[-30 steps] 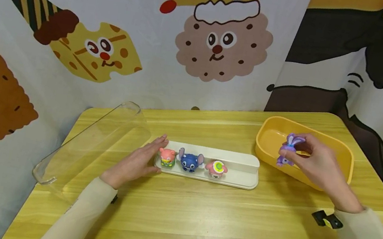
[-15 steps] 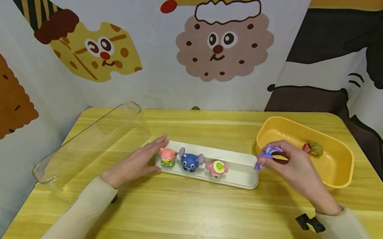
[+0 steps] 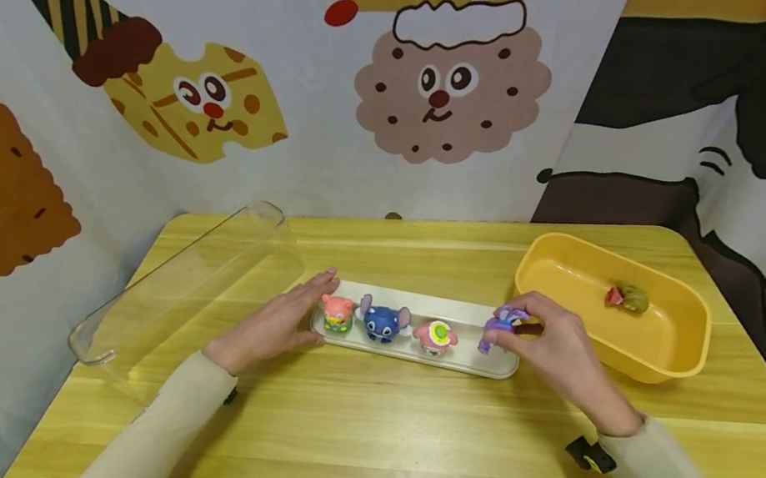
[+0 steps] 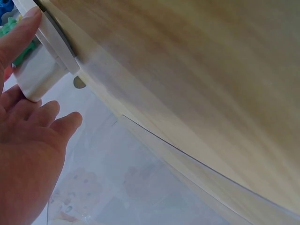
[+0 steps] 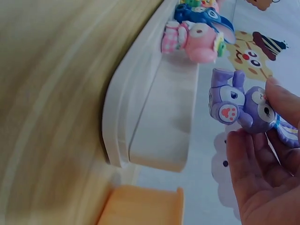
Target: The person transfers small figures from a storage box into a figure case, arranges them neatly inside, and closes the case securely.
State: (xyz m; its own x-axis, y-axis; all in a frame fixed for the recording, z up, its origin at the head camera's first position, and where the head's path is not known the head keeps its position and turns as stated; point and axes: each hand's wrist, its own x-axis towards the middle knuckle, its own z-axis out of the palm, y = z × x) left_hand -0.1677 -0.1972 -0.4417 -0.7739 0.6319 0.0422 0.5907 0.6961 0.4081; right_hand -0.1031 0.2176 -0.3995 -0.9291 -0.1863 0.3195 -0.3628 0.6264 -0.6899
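Observation:
My right hand [image 3: 558, 349] pinches a purple rabbit figurine [image 3: 503, 327] by its head and ears, over the right end of a long white stepped tray [image 3: 465, 358]. In the right wrist view the rabbit figurine [image 5: 229, 101] hangs apart from the tray [image 5: 166, 122]. On the tray's lower step stand a pink bear-like figurine [image 3: 336, 314], a blue big-eared figurine [image 3: 383, 324] and a pink figurine with a white-and-green top [image 3: 436, 337]. Fairly straight fingers of my left hand [image 3: 274, 321] rest at the tray's left end, thumb at the front edge.
A yellow bin [image 3: 644, 361] at the right back holds one brown-and-red figurine [image 3: 627, 297]. To the left lies a clear plastic cover [image 3: 184, 290]. A printed cloth [image 3: 310, 176] hangs behind the wooden table [image 3: 377, 458].
My right hand has carried the rabbit figurine left, from over the yellow bin to over the tray's right end. The left hand has stayed at the tray.

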